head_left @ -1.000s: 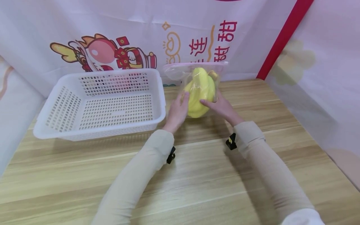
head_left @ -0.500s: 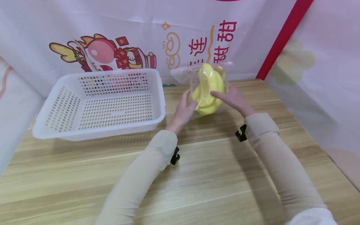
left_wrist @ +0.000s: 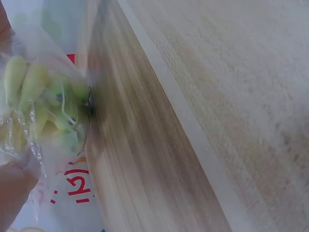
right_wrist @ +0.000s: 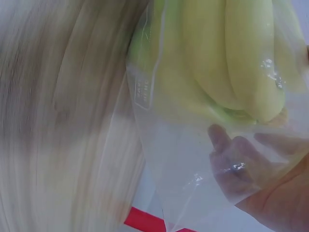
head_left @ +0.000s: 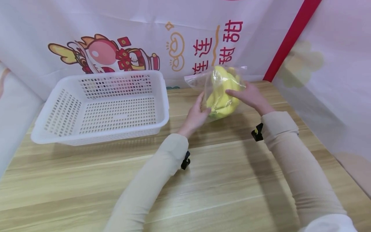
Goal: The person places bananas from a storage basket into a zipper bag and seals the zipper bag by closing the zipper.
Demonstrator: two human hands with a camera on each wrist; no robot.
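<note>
A clear zip bag of yellow bananas (head_left: pixel 223 93) is held up near the back of the table, leaning to the right. On its lower left side, my left hand (head_left: pixel 198 117) grips the bag with the thumb in front. My right hand (head_left: pixel 252 96) grips its right side, thumb across the front and other fingers behind. In the right wrist view, fingers (right_wrist: pixel 236 164) show through the film below the bananas (right_wrist: pixel 251 63). The left wrist view catches the banana tips (left_wrist: pixel 48 94) inside the bag, between the thumb and a finger at the left edge.
Left of the hands, a white perforated basket (head_left: pixel 164 96) stands on the wooden table (head_left: pixel 203 180) with nothing in it. A printed white cloth (head_left: pixel 139 19) hangs behind, with a red stripe (head_left: pixel 292 38) at right. Black wrist mounts (head_left: pixel 257 132) sit under both cuffs.
Both hands have carried the bag of bananas to the right, away from the basket. The bag has tipped further over to the right. The basket stays in place.
</note>
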